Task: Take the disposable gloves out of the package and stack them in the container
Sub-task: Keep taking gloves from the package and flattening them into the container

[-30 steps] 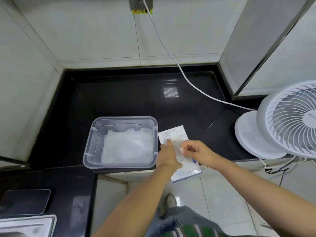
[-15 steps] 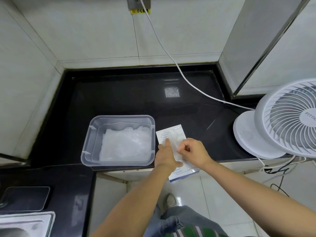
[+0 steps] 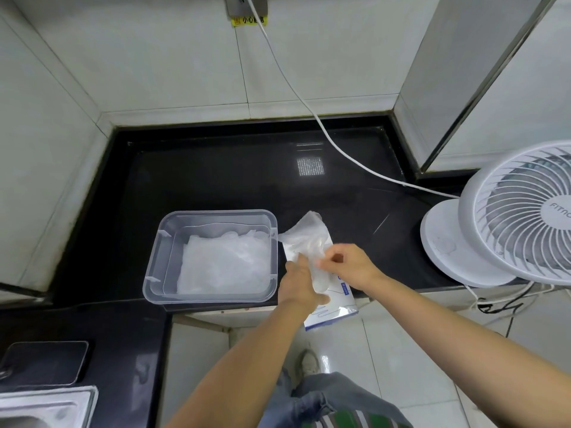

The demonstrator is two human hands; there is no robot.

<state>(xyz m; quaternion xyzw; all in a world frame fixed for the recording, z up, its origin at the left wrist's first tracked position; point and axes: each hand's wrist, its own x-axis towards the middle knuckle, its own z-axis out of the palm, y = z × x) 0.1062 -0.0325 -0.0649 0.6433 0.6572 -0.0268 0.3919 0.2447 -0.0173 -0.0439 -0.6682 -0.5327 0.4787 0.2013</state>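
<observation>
A clear plastic container (image 3: 160,257) sits on the black counter and holds a flat stack of translucent gloves (image 3: 222,267). To its right lies the white glove package (image 3: 335,307), its near end hanging over the counter edge. My left hand (image 3: 301,282) rests on the package with fingers laid flat, holding it down. My right hand (image 3: 349,265) pinches a thin clear glove (image 3: 307,234) that rises crumpled above the package's far end.
A white table fan (image 3: 519,217) stands at the right on the black counter (image 3: 216,180), its white cable (image 3: 309,109) running up to a wall socket. A dark phone (image 3: 43,361) and a steel sink corner (image 3: 46,406) lie at lower left.
My right hand has pulled a glove up out of the package; earlier only the flat package showed under both hands. The left hand stays pressed on the package.
</observation>
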